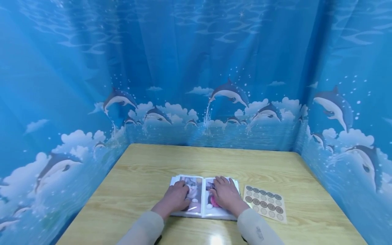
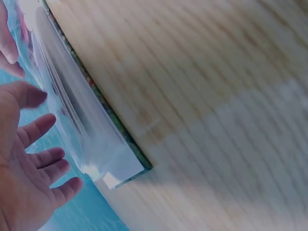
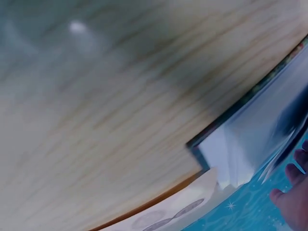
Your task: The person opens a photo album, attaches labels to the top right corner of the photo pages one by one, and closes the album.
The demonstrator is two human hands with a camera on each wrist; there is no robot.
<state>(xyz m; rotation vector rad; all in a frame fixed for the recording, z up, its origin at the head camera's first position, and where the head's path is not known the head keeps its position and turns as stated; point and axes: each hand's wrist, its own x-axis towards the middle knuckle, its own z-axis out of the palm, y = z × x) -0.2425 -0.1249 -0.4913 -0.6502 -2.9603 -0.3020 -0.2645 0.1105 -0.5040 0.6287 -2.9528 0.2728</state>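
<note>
— How do your fingers lie right now?

— On your left hand [image 1: 176, 197] the fingers [image 2: 45, 159] are spread and nearly straight, resting flat on the left page of the photo album [image 1: 203, 197] and gripping nothing. Your right hand [image 1: 225, 194] lies palm down on the right page, its fingers [image 1: 221, 181] stretched toward the far edge, also holding nothing.

— And where is the album?

— It lies open flat on the wooden table [image 1: 147, 170], just in front of you, with photos already sitting in the clear sleeves of both pages. The sticker sheet [image 1: 265, 203] lies just beside its right edge, apart from your hand.

— How far along would you say you are?

— I judge the album is opened and pressed flat. Most rounds on the sheet look in place, though a few spots seem paler. No sticker shows on the pages, so any decorating looks not yet begun.
</note>
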